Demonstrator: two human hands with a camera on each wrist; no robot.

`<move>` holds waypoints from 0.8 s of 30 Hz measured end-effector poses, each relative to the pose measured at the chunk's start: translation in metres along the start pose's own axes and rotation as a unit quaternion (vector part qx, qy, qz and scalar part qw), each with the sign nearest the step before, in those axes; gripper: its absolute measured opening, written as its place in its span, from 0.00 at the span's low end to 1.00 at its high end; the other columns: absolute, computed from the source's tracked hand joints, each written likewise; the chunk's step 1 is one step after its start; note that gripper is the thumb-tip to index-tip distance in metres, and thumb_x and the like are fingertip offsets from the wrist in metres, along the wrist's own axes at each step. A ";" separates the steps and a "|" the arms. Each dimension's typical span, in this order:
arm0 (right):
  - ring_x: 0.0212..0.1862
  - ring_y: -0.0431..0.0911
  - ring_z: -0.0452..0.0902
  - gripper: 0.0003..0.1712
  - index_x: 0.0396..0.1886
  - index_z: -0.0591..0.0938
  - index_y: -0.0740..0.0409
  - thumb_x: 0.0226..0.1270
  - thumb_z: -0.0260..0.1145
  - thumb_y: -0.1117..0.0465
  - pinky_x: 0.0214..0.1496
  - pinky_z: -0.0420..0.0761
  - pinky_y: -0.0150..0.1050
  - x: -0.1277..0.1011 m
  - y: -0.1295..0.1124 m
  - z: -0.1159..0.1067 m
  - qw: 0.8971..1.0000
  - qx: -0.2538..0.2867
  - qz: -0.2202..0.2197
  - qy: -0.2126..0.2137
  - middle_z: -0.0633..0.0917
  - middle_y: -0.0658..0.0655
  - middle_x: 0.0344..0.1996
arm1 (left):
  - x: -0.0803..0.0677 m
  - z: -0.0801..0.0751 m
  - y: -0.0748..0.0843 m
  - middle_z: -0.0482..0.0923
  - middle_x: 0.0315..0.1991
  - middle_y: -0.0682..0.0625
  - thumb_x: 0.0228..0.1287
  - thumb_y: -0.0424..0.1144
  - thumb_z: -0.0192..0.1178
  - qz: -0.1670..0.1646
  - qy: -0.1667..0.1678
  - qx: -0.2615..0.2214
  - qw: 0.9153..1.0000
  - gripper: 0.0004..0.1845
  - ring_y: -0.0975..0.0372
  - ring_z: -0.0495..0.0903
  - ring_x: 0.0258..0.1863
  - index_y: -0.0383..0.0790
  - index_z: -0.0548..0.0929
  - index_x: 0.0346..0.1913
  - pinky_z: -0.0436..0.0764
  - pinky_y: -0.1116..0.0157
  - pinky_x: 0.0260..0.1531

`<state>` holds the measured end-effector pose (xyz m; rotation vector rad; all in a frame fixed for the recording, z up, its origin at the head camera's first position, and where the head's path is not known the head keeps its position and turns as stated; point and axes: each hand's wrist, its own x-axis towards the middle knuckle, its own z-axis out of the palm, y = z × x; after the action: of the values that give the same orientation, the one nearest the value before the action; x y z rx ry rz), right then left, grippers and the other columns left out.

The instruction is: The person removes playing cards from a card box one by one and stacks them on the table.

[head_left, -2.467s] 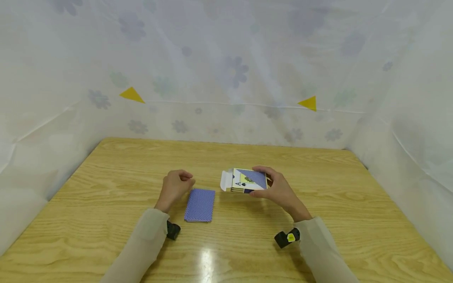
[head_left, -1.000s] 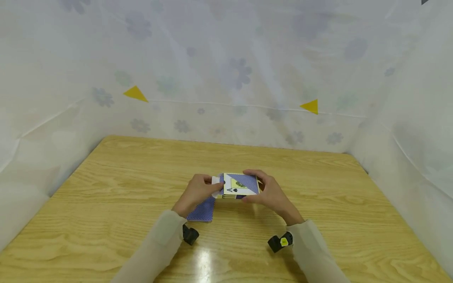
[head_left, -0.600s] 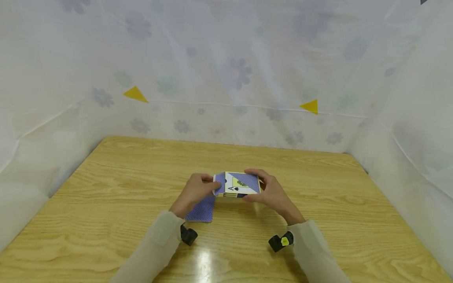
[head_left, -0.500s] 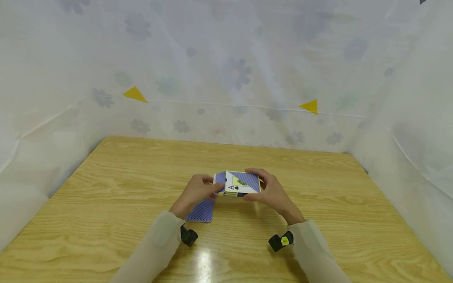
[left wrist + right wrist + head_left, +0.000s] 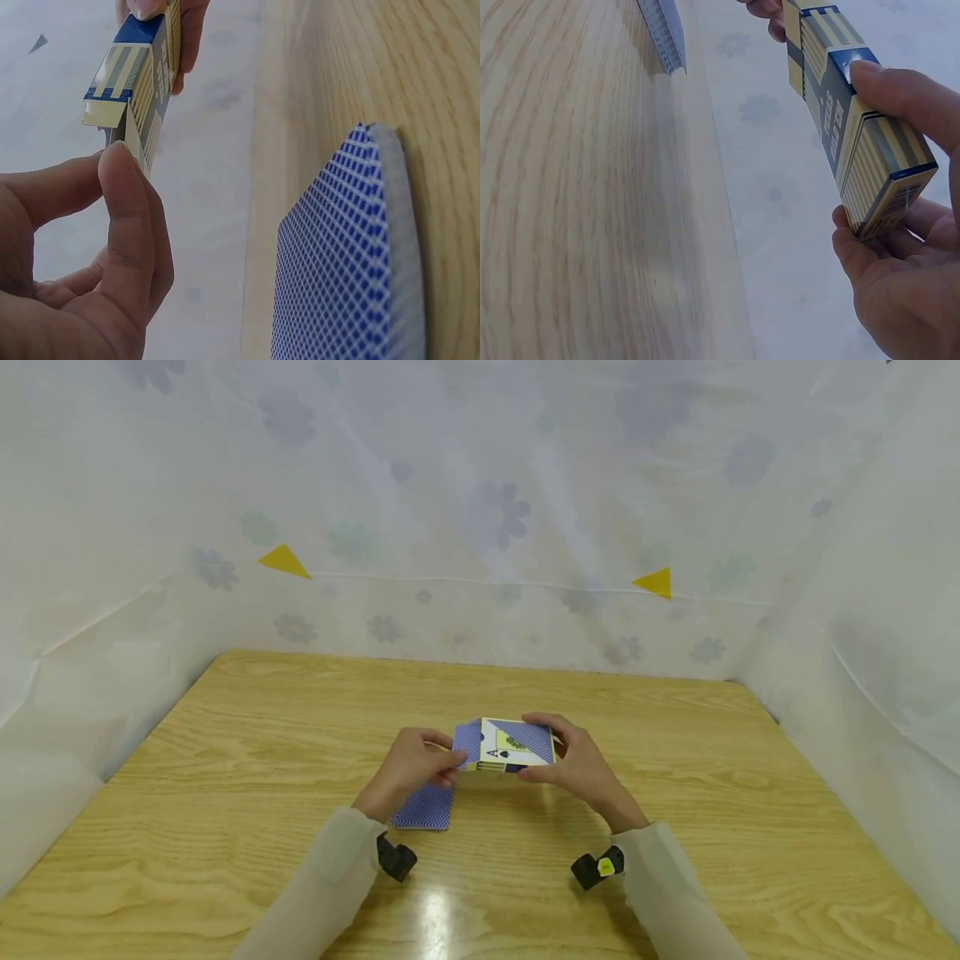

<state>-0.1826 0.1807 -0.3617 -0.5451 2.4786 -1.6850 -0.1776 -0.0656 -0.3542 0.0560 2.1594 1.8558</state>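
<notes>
Left hand: We see our left hand with thumb and forefinger brought together, pinching the blue-patterned piece at the left end of the card box; its other fingers bend loosely below.
Right hand: Our right hand is spread only as wide as the box and grips its right end, thumb on the near narrow side, fingers on the far side and beneath.
Card box: The card box is held above the table, between our hands and well apart from the far edge, its ace of spades face turned up.
Blue-patterned piece: It sticks out of the box's left end; we cannot tell whether it is a flap or cards.
Card stack: The card stack lies flat on the table under our left hand, nearer the left edge than the right, blue backs up.
Wrists: We wear pale sleeves and black wrist cameras.
Table: The wood-grained table shows its rounded far corners.
Backdrop: Beyond the far edge hangs a flowered sheet with two yellow triangles, one towards each far corner.
</notes>
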 end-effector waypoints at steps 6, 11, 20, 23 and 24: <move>0.58 0.52 0.70 0.42 0.66 0.69 0.56 0.49 0.76 0.66 0.56 0.75 0.36 0.000 0.000 -0.001 1.000 -0.004 0.006 0.001 0.68 0.62 0.66 | -0.001 -0.002 0.004 0.83 0.37 0.33 0.64 0.29 0.59 0.002 0.013 0.002 1.000 0.15 0.62 0.82 0.24 0.26 0.76 0.52 0.84 0.59 0.34; 0.58 0.52 0.70 0.42 0.66 0.69 0.56 0.49 0.76 0.66 0.56 0.75 0.38 0.000 0.001 -0.001 1.000 -0.003 0.006 0.006 0.69 0.61 0.65 | -0.001 -0.003 0.004 0.83 0.36 0.33 0.64 0.28 0.58 0.010 0.020 -0.011 1.000 0.16 0.62 0.83 0.24 0.23 0.75 0.53 0.84 0.60 0.33; 0.58 0.53 0.70 0.42 0.66 0.70 0.57 0.49 0.76 0.66 0.55 0.76 0.36 0.000 0.003 -0.004 1.000 0.002 0.009 0.013 0.70 0.61 0.64 | -0.004 -0.002 0.002 0.83 0.37 0.34 0.62 0.32 0.62 0.005 0.018 -0.025 1.000 0.18 0.58 0.84 0.28 0.27 0.76 0.53 0.84 0.59 0.35; 0.58 0.53 0.70 0.42 0.66 0.69 0.56 0.49 0.76 0.66 0.55 0.76 0.36 0.000 0.003 -0.005 1.000 0.000 0.011 0.015 0.70 0.60 0.64 | -0.003 -0.001 0.000 0.83 0.38 0.33 0.60 0.31 0.63 0.006 0.026 -0.033 0.999 0.18 0.60 0.84 0.27 0.26 0.77 0.52 0.84 0.61 0.33; 0.59 0.53 0.70 0.42 0.66 0.69 0.56 0.49 0.76 0.66 0.55 0.75 0.36 0.000 0.003 -0.005 1.000 0.000 0.012 0.016 0.70 0.60 0.64 | -0.003 -0.001 0.000 0.83 0.38 0.32 0.60 0.30 0.63 0.007 0.030 -0.034 0.999 0.17 0.60 0.84 0.26 0.26 0.77 0.52 0.84 0.62 0.33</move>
<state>-0.1844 0.1862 -0.3626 -0.4920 2.4967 -1.6973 -0.1749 -0.0670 -0.3534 0.0014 2.1370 1.9612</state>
